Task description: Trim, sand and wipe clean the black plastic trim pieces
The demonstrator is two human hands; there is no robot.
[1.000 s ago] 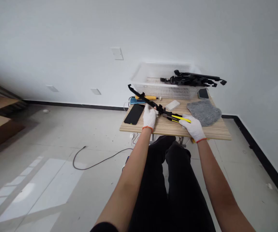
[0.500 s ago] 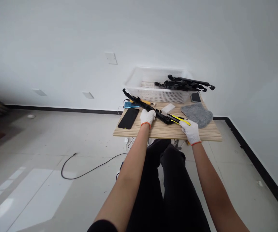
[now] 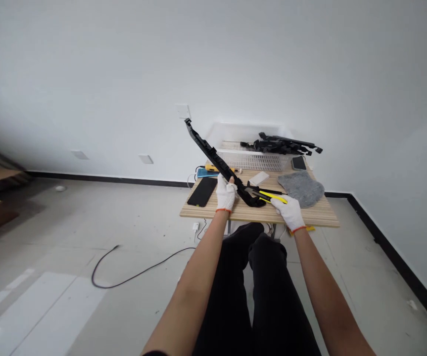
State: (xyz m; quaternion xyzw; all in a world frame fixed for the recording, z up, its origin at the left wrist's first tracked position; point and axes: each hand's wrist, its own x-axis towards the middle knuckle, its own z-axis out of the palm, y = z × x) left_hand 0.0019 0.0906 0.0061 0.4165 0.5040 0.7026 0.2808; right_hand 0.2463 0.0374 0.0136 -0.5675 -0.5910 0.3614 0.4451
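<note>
My left hand (image 3: 226, 194), in a white knit glove with an orange cuff, is closed round a long black plastic strip (image 3: 213, 155). The strip slants from upper left down to a curved end over the table. My right hand (image 3: 289, 211), gloved alike, grips a yellow and black utility knife (image 3: 272, 197). Its blade end points left, close to the strip's lower part; whether it touches cannot be made out. A thin black tool (image 3: 272, 191) lies behind the knife. To the right is a grey cloth (image 3: 303, 188).
A white plastic basket (image 3: 252, 160) at the back holds several black strips (image 3: 283, 145), some jutting past its rim. On the wooden table (image 3: 243, 214) lie a black phone (image 3: 202, 192), a white block (image 3: 260, 178), a yellow-handled tool (image 3: 213, 168) and a dark phone (image 3: 298, 163). A cable (image 3: 139, 273) curls on the floor.
The black strip has tilted up more steeply, its far end rising above the basket. My left hand has turned with it, and the knife stays near its lower part. The camera view has shifted slightly.
</note>
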